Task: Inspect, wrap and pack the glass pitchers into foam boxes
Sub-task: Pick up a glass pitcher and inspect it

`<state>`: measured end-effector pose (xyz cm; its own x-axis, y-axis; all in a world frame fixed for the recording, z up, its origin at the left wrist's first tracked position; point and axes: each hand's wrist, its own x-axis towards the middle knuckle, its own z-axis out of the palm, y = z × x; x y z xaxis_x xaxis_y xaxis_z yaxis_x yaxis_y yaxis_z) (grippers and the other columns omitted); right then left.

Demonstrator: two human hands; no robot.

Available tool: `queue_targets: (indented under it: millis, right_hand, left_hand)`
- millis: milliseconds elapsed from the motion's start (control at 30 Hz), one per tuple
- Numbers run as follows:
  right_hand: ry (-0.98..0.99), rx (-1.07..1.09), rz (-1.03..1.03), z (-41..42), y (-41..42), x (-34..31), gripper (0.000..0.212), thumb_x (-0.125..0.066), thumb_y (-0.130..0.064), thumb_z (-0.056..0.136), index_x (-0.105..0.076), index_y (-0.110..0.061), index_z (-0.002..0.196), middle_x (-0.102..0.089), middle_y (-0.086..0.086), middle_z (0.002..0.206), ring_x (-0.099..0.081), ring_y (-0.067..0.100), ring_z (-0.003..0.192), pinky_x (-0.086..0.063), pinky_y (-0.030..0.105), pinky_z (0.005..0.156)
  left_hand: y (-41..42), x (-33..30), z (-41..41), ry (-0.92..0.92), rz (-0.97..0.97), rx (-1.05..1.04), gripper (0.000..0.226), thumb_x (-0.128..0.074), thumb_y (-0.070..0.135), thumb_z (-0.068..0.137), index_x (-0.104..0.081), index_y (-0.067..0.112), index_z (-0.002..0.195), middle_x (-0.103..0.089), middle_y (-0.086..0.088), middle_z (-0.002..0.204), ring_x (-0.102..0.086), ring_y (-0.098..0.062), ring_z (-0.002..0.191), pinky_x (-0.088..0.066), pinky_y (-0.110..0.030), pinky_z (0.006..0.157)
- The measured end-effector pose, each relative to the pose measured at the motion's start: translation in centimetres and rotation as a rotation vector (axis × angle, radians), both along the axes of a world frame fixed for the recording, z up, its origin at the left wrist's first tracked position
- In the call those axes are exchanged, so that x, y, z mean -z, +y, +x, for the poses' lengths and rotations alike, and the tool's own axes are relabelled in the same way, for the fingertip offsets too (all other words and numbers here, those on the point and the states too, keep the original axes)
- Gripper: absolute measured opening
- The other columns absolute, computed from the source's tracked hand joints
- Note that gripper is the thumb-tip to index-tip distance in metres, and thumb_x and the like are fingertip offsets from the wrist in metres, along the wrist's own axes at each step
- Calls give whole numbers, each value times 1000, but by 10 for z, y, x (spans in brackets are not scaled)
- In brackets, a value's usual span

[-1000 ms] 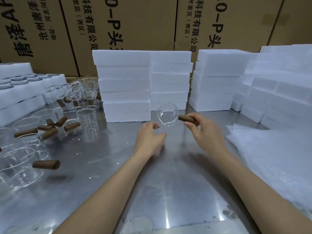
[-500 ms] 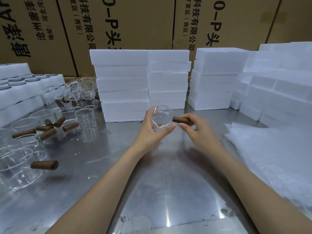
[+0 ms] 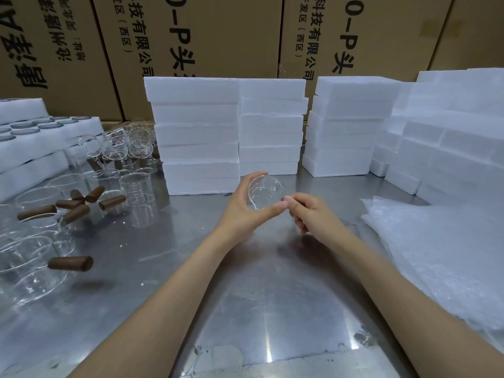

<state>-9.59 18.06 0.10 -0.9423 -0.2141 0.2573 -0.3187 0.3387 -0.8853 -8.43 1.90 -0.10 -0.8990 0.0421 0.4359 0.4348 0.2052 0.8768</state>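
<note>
A small clear glass pitcher is held up over the middle of the steel table, its round base or mouth turned toward me. My left hand grips its glass body between thumb and fingers. My right hand is curled round the pitcher's brown wooden handle, which its fingers hide almost entirely. Several more glass pitchers with brown handles stand and lie on the table's left side. Stacks of white foam boxes stand behind the hands.
A heap of bubble wrap covers the table's right side. More foam boxes are stacked at the back right, and foam trays with dark round openings lie at the far left. Printed cardboard cartons form the back wall.
My left hand came up from below the pitcher and took hold of its glass body. The pitcher turned, and my right hand's fingers closed over the handle so it no longer shows.
</note>
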Motion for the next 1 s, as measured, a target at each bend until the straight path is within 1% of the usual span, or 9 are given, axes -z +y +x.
queue_targets:
  millis: [167, 267, 333, 467, 567, 633, 767, 900, 1000]
  right_hand:
    - [98, 11, 64, 3, -5, 0, 25, -49, -26, 98, -59, -27, 75, -47, -16, 49, -42, 1, 50, -37, 20, 54]
    - [146, -21, 95, 8, -10, -1, 19, -49, -25, 98, -63, -19, 86, -52, -28, 52, -49, -9, 55, -35, 9, 53]
    - [162, -22, 91, 10, -12, 0, 17, -51, -24, 97, -63, -18, 87, -53, -25, 55, -49, -10, 58, -34, 7, 53]
    - [136, -9, 90, 11, -15, 0, 18, -51, -25, 97, -63, -19, 85, -50, -27, 49, -46, -5, 52, -31, 12, 53]
    - [102, 2, 37, 10, -12, -2, 23, -51, -25, 97, -62, -24, 77, -44, -18, 45, -40, 0, 48, -31, 19, 55]
    - [65, -3, -20, 9, -9, -4, 26, -51, -25, 97, -63, -25, 74, -40, -13, 54, -35, 4, 50, -31, 20, 54]
    - [-22, -21, -99, 9, -4, -8, 27, -49, -24, 98, -64, -18, 77, -38, -2, 63, -34, 8, 50, -31, 16, 46]
    - [-70, -24, -147, 10, -2, -11, 28, -47, -25, 99, -64, -15, 79, -38, -4, 61, -36, 8, 50, -33, 15, 46]
    - [-78, -19, -156, 11, -1, -11, 29, -47, -25, 99, -63, -14, 79, -38, -4, 60, -35, 9, 51, -32, 15, 46]
  left_hand:
    - [1, 1, -3, 9, 82, -46, 49, -84, 19, 70, -54, 23, 109, -62, 8, 114, -55, 6, 107, -43, -11, 89]
    - [2, -3, -2, -17, 196, -76, 37, -83, 21, 71, -53, 27, 91, -64, 6, 104, -59, 8, 95, -43, -5, 77]
    - [2, -5, -2, -25, 277, -108, 29, -81, 24, 74, -54, 23, 84, -66, 5, 97, -62, 4, 92, -46, -12, 80]
    - [1, -9, -2, -71, 394, -151, 15, -68, 29, 88, -63, 17, 79, -69, 23, 80, -63, 1, 88, -46, -10, 59]
    - [-3, -12, -3, -138, 394, -92, 19, -60, 31, 93, -70, 18, 85, -72, 10, 95, -63, -11, 98, -49, -26, 83]
    - [-7, -14, -4, -201, 416, -4, 18, -56, 26, 95, -72, 16, 93, -70, 1, 97, -61, -16, 99, -47, -30, 87]
    - [-19, -18, -3, -290, 485, 238, 27, -50, 11, 93, -63, 8, 116, -69, 0, 106, -61, -14, 106, -49, -19, 88]
    - [-28, -18, 0, -292, 457, 408, 50, -59, 7, 80, -53, 8, 130, -62, -4, 124, -55, -16, 120, -39, -25, 106]
    - [-29, -15, -2, -268, 403, 451, 58, -64, -2, 73, -55, 13, 128, -63, 0, 123, -57, -11, 118, -44, -20, 100]
